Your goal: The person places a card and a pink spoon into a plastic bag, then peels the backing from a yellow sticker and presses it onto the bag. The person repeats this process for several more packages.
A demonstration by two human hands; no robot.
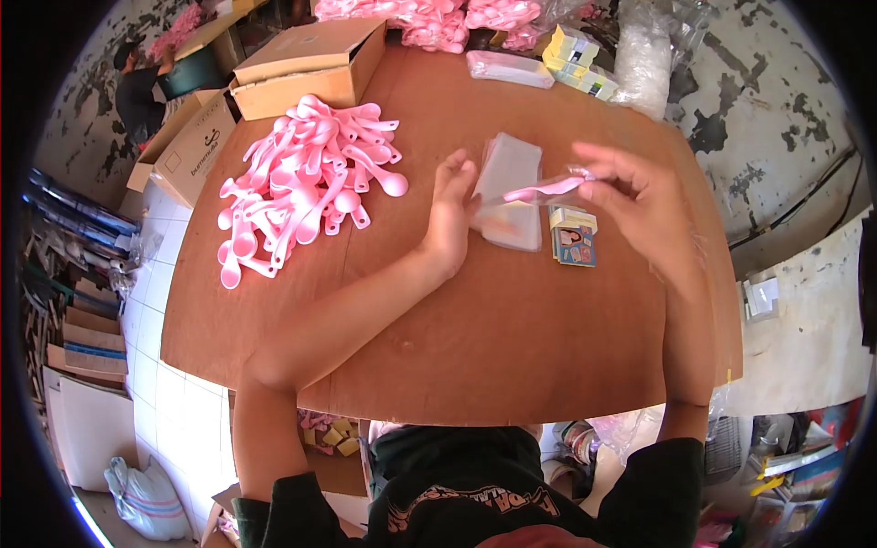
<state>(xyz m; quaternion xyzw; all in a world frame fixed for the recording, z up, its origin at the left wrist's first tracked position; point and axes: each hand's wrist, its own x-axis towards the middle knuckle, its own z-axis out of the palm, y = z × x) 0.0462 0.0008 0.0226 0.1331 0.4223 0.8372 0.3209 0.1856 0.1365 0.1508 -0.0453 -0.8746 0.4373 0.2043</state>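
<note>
My right hand [630,187] pinches the end of a clear plastic bag with a pink spoon [548,188] inside it, held above the table. Close to the bag's other end is my left hand [450,215], its fingers raised; whether they grip the bag's edge is hard to tell. Beneath lies a stack of clear plastic bags [512,169]. Just right of the stack sits a small pile of printed cards [575,245]. A large heap of pink spoons [306,173] covers the table's left part.
Cardboard boxes [306,64] stand at the back left of the brown table [438,338]. Pink packs [429,23], a bundle of clear film [509,69] and yellow card stacks [575,59] line the far edge. Another person [139,91] is at the far left.
</note>
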